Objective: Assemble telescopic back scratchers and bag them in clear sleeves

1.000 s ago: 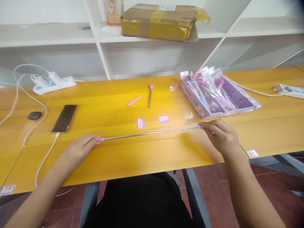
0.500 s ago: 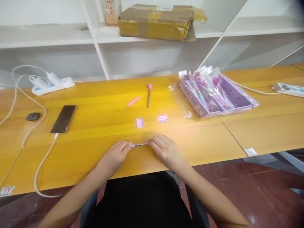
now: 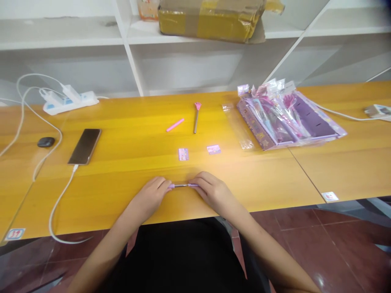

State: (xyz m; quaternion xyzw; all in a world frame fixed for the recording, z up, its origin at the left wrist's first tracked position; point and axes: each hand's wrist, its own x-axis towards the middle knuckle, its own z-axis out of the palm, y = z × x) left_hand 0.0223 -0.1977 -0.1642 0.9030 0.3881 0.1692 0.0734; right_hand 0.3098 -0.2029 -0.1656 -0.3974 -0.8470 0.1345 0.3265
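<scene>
Presently, item one on my feed: a telescopic rod [image 3: 181, 185], steel with lilac ends, short and nearly level above the near edge of the wooden table [image 3: 131, 142]; whether it touches the wood I cannot tell. Left hand [image 3: 152, 196]: fingers pinched together on one lilac end. Right hand [image 3: 214, 191]: fingers closed on the other, its tip hidden from me. Change logged: a second ago the steel ran long between widely spread hands; now only a brief length shows, the hands near each other, much as half a second ago. I judge the collapsing almost complete, with a little bare shaft perhaps left to push in. Beyond the rod, two small printed cards: one upright [image 3: 183, 154], one sideways [image 3: 213, 149], apart. Further back, one pink tube [image 3: 175, 125], lying slantwise; just beside it, one stick with a pink hand-shaped head [image 3: 196, 118]. To the right, one clear wrapper [image 3: 247, 143], flat, near a purple box [image 3: 324, 128] of bagged pieces. Outlying, left: one dark phone [image 3: 84, 146], cable attached
</scene>
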